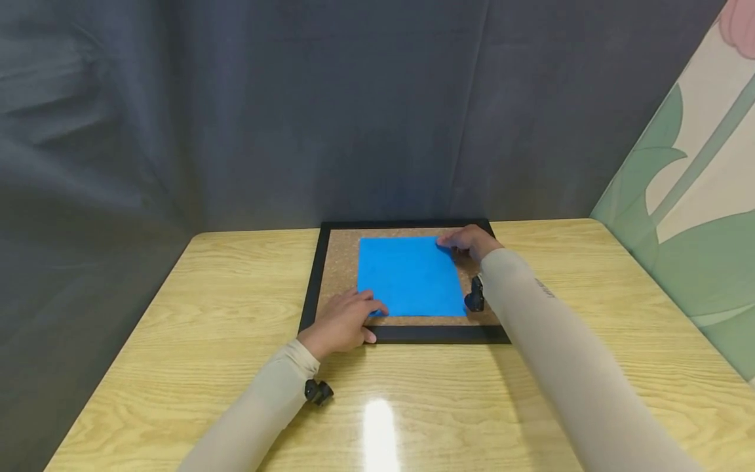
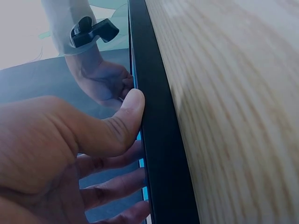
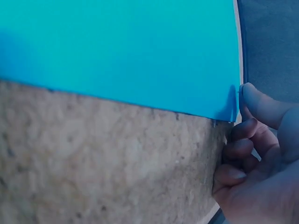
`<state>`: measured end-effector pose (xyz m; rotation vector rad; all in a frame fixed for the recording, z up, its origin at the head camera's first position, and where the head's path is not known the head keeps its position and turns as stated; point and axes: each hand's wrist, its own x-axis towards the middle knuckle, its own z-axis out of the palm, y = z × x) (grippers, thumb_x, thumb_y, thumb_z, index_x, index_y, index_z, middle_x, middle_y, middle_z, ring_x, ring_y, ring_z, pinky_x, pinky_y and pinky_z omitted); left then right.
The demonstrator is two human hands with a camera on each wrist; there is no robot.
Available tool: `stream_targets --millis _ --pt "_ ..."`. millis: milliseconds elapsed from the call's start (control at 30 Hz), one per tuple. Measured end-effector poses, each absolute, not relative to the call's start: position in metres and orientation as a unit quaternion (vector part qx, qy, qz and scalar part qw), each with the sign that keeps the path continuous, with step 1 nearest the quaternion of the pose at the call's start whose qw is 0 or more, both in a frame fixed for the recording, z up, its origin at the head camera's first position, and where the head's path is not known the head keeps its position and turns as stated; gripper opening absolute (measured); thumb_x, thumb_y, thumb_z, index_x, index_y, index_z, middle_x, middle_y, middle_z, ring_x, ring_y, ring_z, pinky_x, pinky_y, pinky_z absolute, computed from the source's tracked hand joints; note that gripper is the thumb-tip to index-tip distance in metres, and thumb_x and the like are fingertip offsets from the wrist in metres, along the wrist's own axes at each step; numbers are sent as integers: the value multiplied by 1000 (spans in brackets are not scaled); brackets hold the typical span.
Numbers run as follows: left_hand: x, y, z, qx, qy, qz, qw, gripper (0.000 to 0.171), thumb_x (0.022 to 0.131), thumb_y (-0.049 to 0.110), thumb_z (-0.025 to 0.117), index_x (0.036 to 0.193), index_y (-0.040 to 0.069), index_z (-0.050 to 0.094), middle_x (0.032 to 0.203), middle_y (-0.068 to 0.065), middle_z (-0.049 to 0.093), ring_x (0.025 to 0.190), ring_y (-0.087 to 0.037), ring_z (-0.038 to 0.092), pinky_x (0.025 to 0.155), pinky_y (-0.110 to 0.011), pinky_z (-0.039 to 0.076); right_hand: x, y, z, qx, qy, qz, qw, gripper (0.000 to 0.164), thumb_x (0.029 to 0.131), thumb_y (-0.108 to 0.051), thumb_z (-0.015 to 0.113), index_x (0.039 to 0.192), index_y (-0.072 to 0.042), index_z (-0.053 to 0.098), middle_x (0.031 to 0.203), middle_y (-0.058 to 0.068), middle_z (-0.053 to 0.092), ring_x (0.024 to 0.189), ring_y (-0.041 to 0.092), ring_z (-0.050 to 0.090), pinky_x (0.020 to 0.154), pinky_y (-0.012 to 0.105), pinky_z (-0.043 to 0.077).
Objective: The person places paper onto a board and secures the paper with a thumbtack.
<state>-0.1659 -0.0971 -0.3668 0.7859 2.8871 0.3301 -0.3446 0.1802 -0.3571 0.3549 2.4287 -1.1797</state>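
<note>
A square blue sheet of paper point(image 1: 408, 278) lies on a cork board point(image 1: 341, 262) with a black frame point(image 1: 436, 334). My left hand point(image 1: 343, 321) rests at the near left corner of the sheet, its fingers stretched over the paper and its thumb point(image 2: 128, 112) against the near side of the frame. At the far right corner, my right hand point(image 1: 472, 241) pinches the paper's edge between thumb point(image 3: 261, 102) and forefinger, the other fingers curled in above the cork. The right wrist view shows that corner of the blue paper point(image 3: 140, 60) slightly bent up at the fingertips.
The board lies on a light wood-grain table point(image 1: 248, 282), against a dark grey curtain point(image 1: 354, 118) at the back. To the right stands a panel with a painted plant point(image 1: 702, 196). Both wrists carry small black cameras point(image 1: 318, 392).
</note>
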Motion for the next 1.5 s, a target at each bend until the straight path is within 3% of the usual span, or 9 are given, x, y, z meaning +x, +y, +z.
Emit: stream_targets --millis 233,633,967,1167,1267,1500 --pt "-166 -93 -365 262 956 110 71 42 89 25 74 130 26 64 125 0 59 125 -30 52 107 -54 42 -340 177 -355 166 876 -416 179 64 99 -28 62 149 3 38 154 23 39 140 38 38 121 50 28" --pt "-165 -93 -364 262 955 114 74 43 89 24 75 131 26 64 129 -1 59 136 -34 47 112 -55 38 -336 172 -347 203 867 -419 177 69 99 -25 63 152 6 31 157 23 36 143 39 36 122 50 27" --pt "-165 -94 -364 266 954 119 74 43 89 23 75 131 25 64 140 -3 56 141 -37 42 115 -56 35 -329 169 -343 217 875 -403 159 73 97 -28 65 152 6 31 158 22 35 143 38 37 122 50 28" --pt "-165 -94 -363 267 955 109 72 42 89 24 75 130 25 65 134 -1 59 134 -33 48 111 -55 39 -329 166 -342 228 876 -394 163 72 97 -29 64 151 6 32 156 22 37 141 37 40 121 50 30" --pt "-165 -94 -363 269 954 109 73 42 89 24 75 130 25 65 132 -1 59 130 -32 50 109 -54 40 -327 165 -340 232 876 -391 158 70 97 -29 65 150 6 35 154 22 40 139 36 42 120 49 32" --pt "-165 -97 -362 263 954 117 79 43 89 21 75 130 24 64 136 -3 57 140 -36 43 114 -56 36 -322 159 -345 222 884 -394 115 65 93 -25 69 145 5 44 146 22 50 130 36 50 114 47 41"
